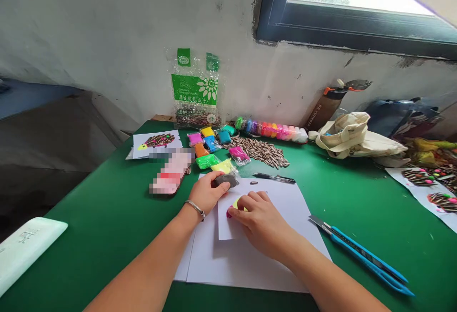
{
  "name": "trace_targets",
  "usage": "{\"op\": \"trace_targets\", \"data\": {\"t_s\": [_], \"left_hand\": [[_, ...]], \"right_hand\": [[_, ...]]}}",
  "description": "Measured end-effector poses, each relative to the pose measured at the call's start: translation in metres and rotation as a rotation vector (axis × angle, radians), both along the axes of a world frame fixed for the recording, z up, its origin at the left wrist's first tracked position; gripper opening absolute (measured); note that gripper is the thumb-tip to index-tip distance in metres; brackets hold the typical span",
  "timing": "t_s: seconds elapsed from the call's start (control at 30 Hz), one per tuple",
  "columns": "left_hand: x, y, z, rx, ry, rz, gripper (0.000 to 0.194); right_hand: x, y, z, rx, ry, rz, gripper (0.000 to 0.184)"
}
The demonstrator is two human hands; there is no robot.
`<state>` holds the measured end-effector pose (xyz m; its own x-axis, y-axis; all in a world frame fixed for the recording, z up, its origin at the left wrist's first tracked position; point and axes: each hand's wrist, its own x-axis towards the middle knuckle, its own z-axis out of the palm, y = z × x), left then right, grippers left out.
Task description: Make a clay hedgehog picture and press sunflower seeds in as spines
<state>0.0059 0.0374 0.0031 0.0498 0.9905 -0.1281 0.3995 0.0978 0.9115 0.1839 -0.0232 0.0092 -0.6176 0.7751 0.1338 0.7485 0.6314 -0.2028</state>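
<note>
My left hand (210, 190) grips a small packet of dark grey clay (228, 180) above the upper left of a small white card (225, 230). On that card lie a flat piece of yellow clay (236, 202) and a bit of magenta clay (229, 213), both partly covered by my right hand (259, 217). The thumb and fingers of my right hand are closed together over the clay; whatever is between their tips is hidden. Under the card are larger white sheets (250, 274). A single sunflower seed (253, 183) lies near their top edge, close to a black pen (274, 178).
Behind my hands are several coloured clay packets (206, 161), a heap of sunflower seeds (264, 151) and a seed bag (196, 93). A blue-handled cutter (367, 255) with its blade showing lies right. A seed picture (156, 143) and pink case (173, 174) lie left.
</note>
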Motion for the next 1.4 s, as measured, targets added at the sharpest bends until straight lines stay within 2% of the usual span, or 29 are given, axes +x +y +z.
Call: {"op": "trace_targets", "data": {"t_s": [0.2,0.37,0.63,0.9,1.07,1.2,1.4], "left_hand": [[0.0,0.0,0.001,-0.002,0.001,0.001,0.042],[0.001,0.001,-0.001,0.001,0.002,-0.004,0.042],[0.0,0.0,0.002,-0.002,0.024,-0.016,0.044],[0.002,0.0,0.002,-0.006,0.04,-0.017,0.041],[0.001,0.0,0.003,-0.01,0.055,-0.026,0.044],[0.001,0.0,0.003,-0.009,0.068,-0.031,0.045],[0.0,0.0,0.0,-0.015,0.054,-0.043,0.044]], "right_hand": [[-0.001,0.002,-0.005,-0.032,0.002,0.031,0.022],[0.004,0.003,0.004,-0.125,0.159,-0.067,0.038],[-0.005,0.001,-0.002,-0.095,-0.032,0.02,0.023],[0.009,0.0,0.013,-0.125,0.11,-0.027,0.035],[0.004,0.0,0.006,-0.153,0.004,0.038,0.026],[0.001,0.002,0.004,-0.164,-0.019,0.034,0.025],[0.013,0.005,0.01,-0.182,0.175,-0.014,0.039]]}}
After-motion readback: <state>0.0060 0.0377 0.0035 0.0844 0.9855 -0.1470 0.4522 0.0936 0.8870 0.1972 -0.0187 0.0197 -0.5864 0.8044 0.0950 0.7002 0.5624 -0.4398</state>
